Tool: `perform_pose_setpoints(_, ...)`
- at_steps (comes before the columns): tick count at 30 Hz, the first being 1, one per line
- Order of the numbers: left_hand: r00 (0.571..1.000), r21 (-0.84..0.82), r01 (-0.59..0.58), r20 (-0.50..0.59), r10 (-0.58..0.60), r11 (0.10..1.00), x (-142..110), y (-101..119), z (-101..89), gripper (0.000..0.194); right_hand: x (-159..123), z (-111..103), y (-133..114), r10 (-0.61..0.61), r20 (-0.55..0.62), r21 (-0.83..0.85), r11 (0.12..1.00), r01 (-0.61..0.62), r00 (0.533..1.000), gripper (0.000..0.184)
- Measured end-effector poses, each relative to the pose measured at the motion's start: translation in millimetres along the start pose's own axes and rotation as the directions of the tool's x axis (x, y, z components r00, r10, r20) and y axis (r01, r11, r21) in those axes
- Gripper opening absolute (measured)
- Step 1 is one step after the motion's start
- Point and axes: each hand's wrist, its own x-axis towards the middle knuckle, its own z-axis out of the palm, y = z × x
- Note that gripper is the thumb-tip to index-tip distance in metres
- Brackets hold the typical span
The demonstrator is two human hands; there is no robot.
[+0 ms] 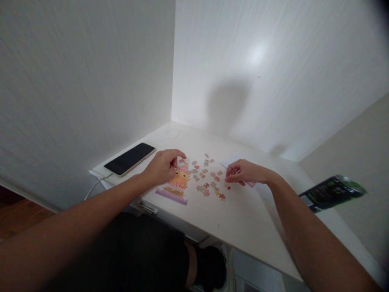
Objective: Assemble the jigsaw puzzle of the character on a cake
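Observation:
A partly joined jigsaw picture point(177, 183) with an orange figure and a purple strip lies on the white desk point(243, 215). My left hand point(162, 165) rests at its upper edge, fingers curled, thumb and forefinger pinched together near a pink part of the picture. Several loose puzzle pieces point(209, 178) are scattered to the right of the picture. My right hand point(243, 172) lies beyond them, fingers curled and pressed together over a pink piece at the edge of a pale sheet point(232, 160). What either hand holds is too small to make out.
A dark phone point(130, 158) lies face up at the desk's left corner, with a white cable point(95, 184) running off the edge. A black and green can point(332, 192) stands at the right. White walls close the desk's back and left. My dark-clothed lap is below.

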Motion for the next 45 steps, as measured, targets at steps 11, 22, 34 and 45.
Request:
perform_pose_setpoints(11, 0.999, -0.011, -0.023, 0.023, 0.023, 1.000, 0, 0, -2.0, 0.050, 3, 8, 7, -0.080, 0.158, -0.071, 0.993, 0.092, 0.984, 0.023)
perform_pose_setpoints(22, 0.999, -0.012, -0.045, -0.017, 0.045, 0.999, 1, -5, -3.9, 0.049, 7, 17, -1, -0.141, 0.060, -0.011, 0.990, 0.142, 0.988, 0.020)
perform_pose_setpoints(34, 0.990, 0.035, 0.044, 0.130, -0.048, 0.998, 0, -10, -2.3, 0.044, 24, 35, 4, -0.212, -0.468, -0.114, 0.977, 0.179, 0.858, 0.045)
perform_pose_setpoints(45, 0.985, 0.049, 0.044, 0.162, -0.052, 0.998, -1, -13, -4.5, 0.043, 41, 50, 23, -0.288, -0.866, -0.209, 0.951, 0.229, 0.407, 0.026)
